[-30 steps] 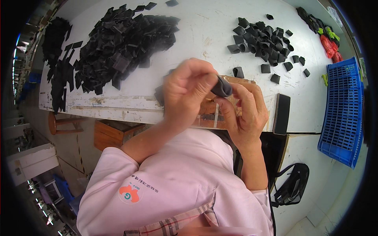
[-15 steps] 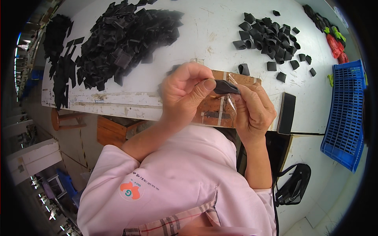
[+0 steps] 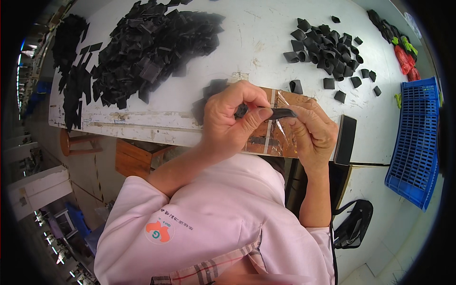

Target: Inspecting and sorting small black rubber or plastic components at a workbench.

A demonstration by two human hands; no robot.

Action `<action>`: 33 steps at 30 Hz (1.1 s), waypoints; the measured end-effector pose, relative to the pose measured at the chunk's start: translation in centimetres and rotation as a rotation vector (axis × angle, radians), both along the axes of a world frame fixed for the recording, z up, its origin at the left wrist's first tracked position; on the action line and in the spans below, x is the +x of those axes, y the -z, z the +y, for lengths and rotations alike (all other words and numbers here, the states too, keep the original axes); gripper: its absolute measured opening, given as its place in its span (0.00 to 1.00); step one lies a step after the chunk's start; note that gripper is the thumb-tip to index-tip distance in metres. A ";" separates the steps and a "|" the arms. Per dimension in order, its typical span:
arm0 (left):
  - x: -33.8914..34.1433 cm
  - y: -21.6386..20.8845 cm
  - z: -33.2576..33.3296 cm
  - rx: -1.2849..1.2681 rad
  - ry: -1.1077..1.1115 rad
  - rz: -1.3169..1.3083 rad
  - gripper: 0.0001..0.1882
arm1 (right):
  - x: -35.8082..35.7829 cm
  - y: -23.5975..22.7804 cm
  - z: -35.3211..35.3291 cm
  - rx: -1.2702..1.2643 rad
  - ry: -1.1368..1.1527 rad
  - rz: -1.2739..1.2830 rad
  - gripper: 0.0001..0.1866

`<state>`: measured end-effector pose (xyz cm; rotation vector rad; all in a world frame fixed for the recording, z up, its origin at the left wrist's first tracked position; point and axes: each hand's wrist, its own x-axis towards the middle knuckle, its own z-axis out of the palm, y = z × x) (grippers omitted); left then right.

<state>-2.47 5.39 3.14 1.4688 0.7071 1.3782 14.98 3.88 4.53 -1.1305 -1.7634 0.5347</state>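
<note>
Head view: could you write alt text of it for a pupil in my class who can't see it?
A person's left hand and right hand hold a small black piece between them, above a brown panel on a white table. A large heap of black pieces lies to the left, a smaller pile to the right, with a blue basket farther right.

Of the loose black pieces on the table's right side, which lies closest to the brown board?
The lone black piece by the far edge of the brown board; the others lie farther back or farther right.
</note>
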 end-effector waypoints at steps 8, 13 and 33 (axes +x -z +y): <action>0.1 1.6 0.1 -0.139 0.119 -0.090 0.05 | -0.6 -1.4 -0.3 0.032 0.037 -0.168 0.07; 0.8 -0.2 0.4 -0.089 0.062 -0.056 0.07 | 0.0 -0.9 -0.8 -0.061 0.055 -0.183 0.05; -11.0 14.2 -2.3 -0.199 -0.637 1.090 0.10 | -1.0 5.6 -4.3 -0.766 0.077 0.341 0.11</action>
